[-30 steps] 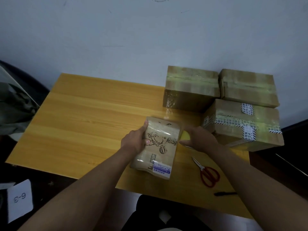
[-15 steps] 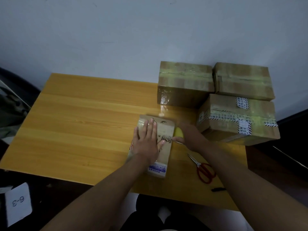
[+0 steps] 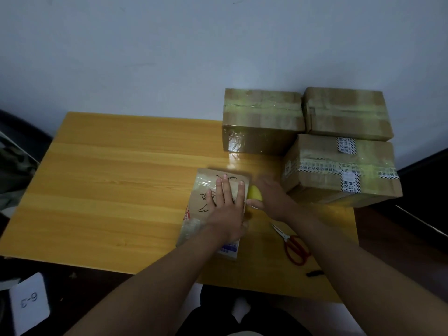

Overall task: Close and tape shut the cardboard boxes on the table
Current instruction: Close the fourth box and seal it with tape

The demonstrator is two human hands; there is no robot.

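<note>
**boxfan22:** what's the trick for this bit?

**me:** Watching remotely. The small box sits near the table's front edge, in front of three taped boxes. Left hand lies flat on it, fingers straight, pinning the lid. Right hand curls round a yellow tape roll at the box's right side. I'd press firmly, run the tape straight over the seam, then rub it flat.

**boxfan22:** cutting?

**me:** scissors are just right.
</note>
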